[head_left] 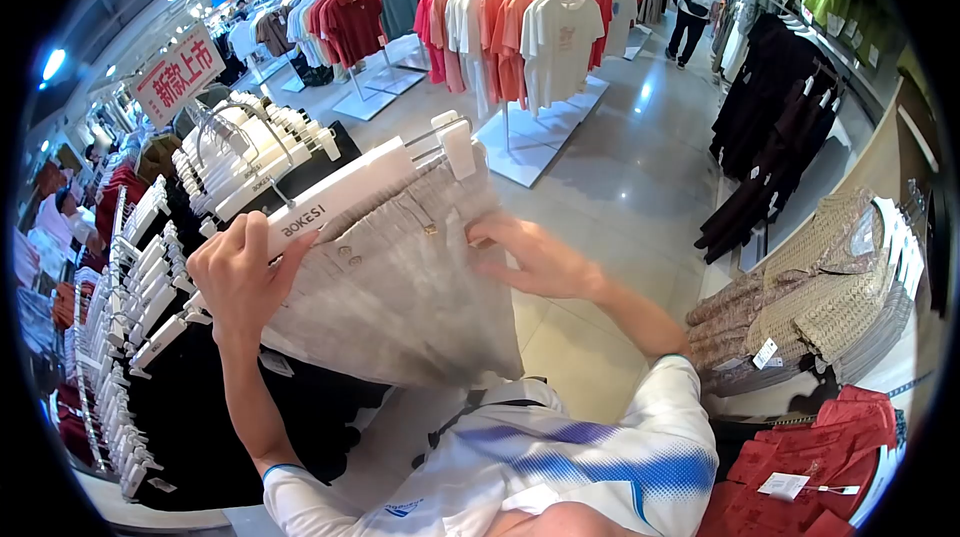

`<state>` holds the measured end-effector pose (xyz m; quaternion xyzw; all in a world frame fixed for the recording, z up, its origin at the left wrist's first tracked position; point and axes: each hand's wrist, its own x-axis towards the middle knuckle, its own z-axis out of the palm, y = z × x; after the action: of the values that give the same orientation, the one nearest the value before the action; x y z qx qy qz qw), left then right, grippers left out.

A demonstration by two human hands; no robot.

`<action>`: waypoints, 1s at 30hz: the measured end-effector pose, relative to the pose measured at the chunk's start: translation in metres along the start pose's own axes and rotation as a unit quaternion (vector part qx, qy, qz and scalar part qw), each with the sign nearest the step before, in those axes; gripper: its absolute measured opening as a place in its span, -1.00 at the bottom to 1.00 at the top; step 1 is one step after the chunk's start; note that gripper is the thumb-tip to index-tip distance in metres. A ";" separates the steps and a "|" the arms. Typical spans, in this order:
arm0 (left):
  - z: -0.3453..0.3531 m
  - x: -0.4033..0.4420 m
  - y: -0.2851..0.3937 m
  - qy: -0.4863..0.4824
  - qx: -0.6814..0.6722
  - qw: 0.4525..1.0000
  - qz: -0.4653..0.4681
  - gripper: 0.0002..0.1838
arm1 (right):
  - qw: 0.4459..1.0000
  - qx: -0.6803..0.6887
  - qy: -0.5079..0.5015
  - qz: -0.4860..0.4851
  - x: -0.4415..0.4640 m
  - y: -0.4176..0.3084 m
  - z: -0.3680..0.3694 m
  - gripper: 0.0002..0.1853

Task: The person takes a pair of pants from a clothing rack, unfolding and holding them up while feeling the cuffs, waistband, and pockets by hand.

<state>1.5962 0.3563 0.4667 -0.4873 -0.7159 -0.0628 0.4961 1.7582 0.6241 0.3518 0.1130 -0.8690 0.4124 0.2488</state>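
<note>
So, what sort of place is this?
Most likely a clothing store: T-shirts hang in rows, a sign with large red characters stands at the left, and the light grey garment is on a hanger marked BOKESI.

On my left, metal rail point(85, 407) with white clip hangers point(160, 342); ahead, floor point(650, 137) with white display bases point(545, 142).

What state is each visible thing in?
White hanger: held, tilted
Pale grey garment: clipped to hanger
Left hand: closed on hanger
Right hand: at garment's side edge
White T-shirt: hanging
Black garments: hanging
Red-lettered sign: tilted
Ceiling light: lit
</note>
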 end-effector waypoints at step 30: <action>0.021 -0.007 0.009 0.000 -0.102 0.993 0.062 -0.49 | 0.920 -0.146 -0.356 -0.077 0.117 -0.064 -0.070 -0.61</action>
<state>1.5897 0.3686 0.4470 -0.5790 -0.6742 -0.1042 0.4465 1.7079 0.6386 0.4931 0.2811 -0.9395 0.1930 -0.0322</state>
